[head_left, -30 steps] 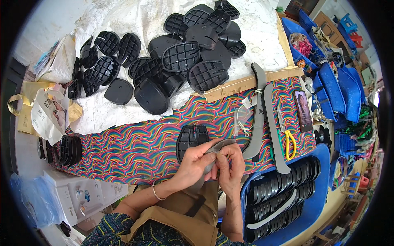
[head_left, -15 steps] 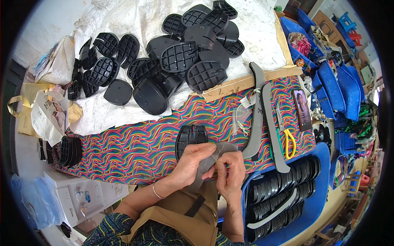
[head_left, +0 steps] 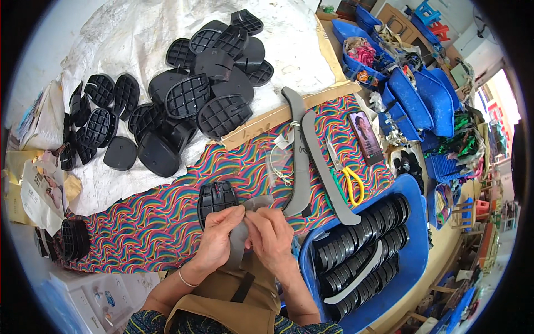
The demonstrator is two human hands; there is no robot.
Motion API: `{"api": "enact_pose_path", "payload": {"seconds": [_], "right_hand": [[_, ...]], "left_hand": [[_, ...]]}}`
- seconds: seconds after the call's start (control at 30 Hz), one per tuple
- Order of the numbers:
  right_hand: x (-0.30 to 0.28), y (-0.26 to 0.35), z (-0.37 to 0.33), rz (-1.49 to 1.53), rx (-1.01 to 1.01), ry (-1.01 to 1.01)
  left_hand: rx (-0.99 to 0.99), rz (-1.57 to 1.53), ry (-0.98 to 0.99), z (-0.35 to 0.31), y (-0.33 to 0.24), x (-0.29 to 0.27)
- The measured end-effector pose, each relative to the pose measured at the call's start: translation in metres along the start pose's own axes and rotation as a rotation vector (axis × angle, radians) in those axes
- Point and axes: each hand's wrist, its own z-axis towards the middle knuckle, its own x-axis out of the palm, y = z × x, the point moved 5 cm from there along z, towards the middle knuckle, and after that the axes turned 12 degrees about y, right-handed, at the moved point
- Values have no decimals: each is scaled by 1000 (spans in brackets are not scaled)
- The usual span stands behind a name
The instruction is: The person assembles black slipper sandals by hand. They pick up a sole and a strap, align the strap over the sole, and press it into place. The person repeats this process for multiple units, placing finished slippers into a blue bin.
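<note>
In front of me both hands pinch a thin, grey, bendable strip (head_left: 237, 240). My left hand (head_left: 218, 238) grips it between thumb and fingers. Beside it, my right hand (head_left: 271, 236) has its fingers curled in on the strip, the two sets of fingertips almost meeting. One end of the strip sticks out beyond the fingers and the other hangs toward my brown apron (head_left: 211, 303). Just past my left hand a black shoe heel piece (head_left: 217, 196) lies on the patterned cloth, its gridded hollow side up. My fingers hide the middle of the strip.
Many loose black heel pieces (head_left: 189, 96) lie on a white sheet (head_left: 289, 55) at the back. To the right are long grey curved strips (head_left: 328, 172), yellow-handled scissors (head_left: 354, 186) and a phone (head_left: 364, 139). A blue tub (head_left: 417, 245) holds rows of black pieces.
My view has swung to the right, so the table appears farther left. Both hands still hold the grey strip, and their fingertips have come closer together.
</note>
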Motion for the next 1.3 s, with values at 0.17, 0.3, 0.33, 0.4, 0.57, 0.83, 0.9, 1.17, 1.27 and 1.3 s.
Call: {"api": "enact_pose_path", "payload": {"seconds": [0.17, 0.3, 0.33, 0.4, 0.57, 0.83, 0.9, 1.17, 1.27, 1.3], "right_hand": [[-5, 1, 10, 130, -49, 65], [-7, 4, 9, 325, -65, 157], [-7, 5, 7, 350, -77, 168], [-8, 8, 2, 397, -99, 192], [-9, 18, -12, 511, -52, 299], [-17, 31, -106, 337, 76, 661], [-25, 31, -147, 197, 147, 769], [-22, 24, -246, -176, 579, 1421], [-25, 20, -182, -81, 591, 1165], [-26, 13, -163, -98, 534, 1002]], "left_hand": [[-34, -10, -4, 0, -2, -7], [-79, 7, -40, -1, -4, -14], [-76, 11, -53, -2, -5, -15], [-43, 88, -77, -3, -10, -13], [61, 139, -134, -5, -18, -15], [555, -268, -486, -46, -148, -143], [737, -40, -123, -94, -217, -196], [572, -626, 348, -108, -233, -120], [226, -250, -106, -67, -143, -107], [109, -169, -179, -48, -120, -64]]}}
